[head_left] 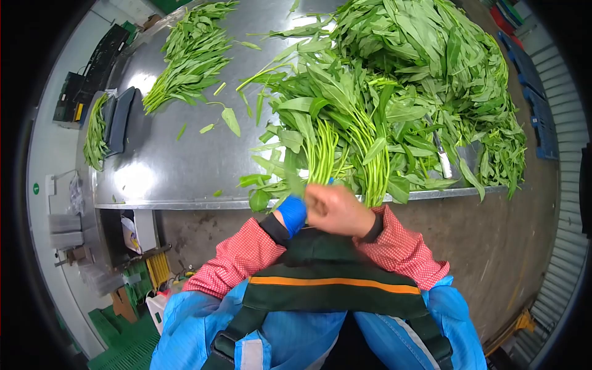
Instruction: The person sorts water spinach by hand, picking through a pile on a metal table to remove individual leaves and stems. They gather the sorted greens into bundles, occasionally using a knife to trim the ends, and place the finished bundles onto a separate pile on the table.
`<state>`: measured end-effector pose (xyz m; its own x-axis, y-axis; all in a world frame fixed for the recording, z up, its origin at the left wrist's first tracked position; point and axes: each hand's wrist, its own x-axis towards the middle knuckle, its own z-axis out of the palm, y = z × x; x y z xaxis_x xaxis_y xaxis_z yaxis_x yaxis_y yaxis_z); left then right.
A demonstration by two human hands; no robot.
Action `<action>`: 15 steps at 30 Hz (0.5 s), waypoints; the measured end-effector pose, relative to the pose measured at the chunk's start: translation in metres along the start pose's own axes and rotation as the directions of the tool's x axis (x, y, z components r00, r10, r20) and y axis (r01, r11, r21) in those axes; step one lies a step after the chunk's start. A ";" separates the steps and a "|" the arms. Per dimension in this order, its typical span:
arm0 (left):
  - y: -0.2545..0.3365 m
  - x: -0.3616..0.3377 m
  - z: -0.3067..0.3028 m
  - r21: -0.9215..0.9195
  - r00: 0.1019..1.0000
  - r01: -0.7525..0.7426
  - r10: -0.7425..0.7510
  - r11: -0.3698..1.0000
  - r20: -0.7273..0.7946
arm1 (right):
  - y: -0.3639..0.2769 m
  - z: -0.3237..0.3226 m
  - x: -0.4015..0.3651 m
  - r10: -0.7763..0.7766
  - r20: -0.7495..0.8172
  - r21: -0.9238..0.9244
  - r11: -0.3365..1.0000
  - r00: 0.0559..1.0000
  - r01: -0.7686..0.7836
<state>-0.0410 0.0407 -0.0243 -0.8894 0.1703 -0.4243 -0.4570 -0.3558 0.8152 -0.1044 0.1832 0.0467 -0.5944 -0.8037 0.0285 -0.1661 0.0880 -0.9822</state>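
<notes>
My left hand, in a blue glove, is at the table's front edge, by the stem ends of a bunch of leafy greens. Its fingers are mostly hidden behind my other hand. My right hand is bare and blurred, with curled fingers, just right of the glove and in front of the stems; what it holds, if anything, cannot be made out. More long green stems lie close on the right. Beyond them rises a large heap of greens. A knife lies among the leaves at the right.
The metal table carries another bunch of greens at the back left. At its left edge are a dark scale-like device and a small bunch. Loose leaves lie mid-table. Blue pallets stand at the right.
</notes>
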 end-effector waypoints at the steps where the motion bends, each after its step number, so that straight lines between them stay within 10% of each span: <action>1: 0.008 -0.003 0.001 0.040 0.997 0.002 -0.006 0.999 0.079 | -0.007 0.002 -0.005 0.010 0.134 0.153 0.988 0.991 -0.030; 2: 0.007 -0.001 -0.001 -0.314 0.989 0.144 -0.127 0.939 0.073 | -0.012 0.001 -0.011 0.009 0.232 0.311 0.947 0.973 -0.083; 4: 0.008 0.000 0.000 -0.455 0.966 0.251 -0.251 0.854 0.060 | -0.040 -0.025 -0.020 0.212 0.336 0.612 0.691 0.918 -0.384; 6: 0.031 -0.007 0.012 -0.235 0.949 0.302 -0.315 0.924 -0.021 | -0.033 -0.055 -0.020 0.336 -0.387 0.877 0.421 0.859 0.231; 8: 0.028 -0.005 0.009 -0.301 0.930 0.354 -0.367 0.885 0.016 | -0.004 -0.101 -0.022 0.316 -0.628 0.681 0.665 0.711 0.306; 10: 0.030 -0.002 0.011 -0.345 0.916 0.392 -0.396 0.853 0.062 | 0.032 -0.098 -0.027 0.185 -0.622 0.125 0.983 0.761 -0.137; 15: 0.040 -0.003 0.013 -0.283 0.966 0.255 -0.233 0.925 0.110 | 0.052 -0.053 -0.010 -0.049 -0.450 -0.789 0.490 0.892 -0.371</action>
<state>-0.0568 0.0377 0.0147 -0.7544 0.3483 -0.5564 -0.6458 -0.5457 0.5340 -0.1491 0.2271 0.0053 -0.8758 -0.4562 0.1574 -0.4816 0.8055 -0.3452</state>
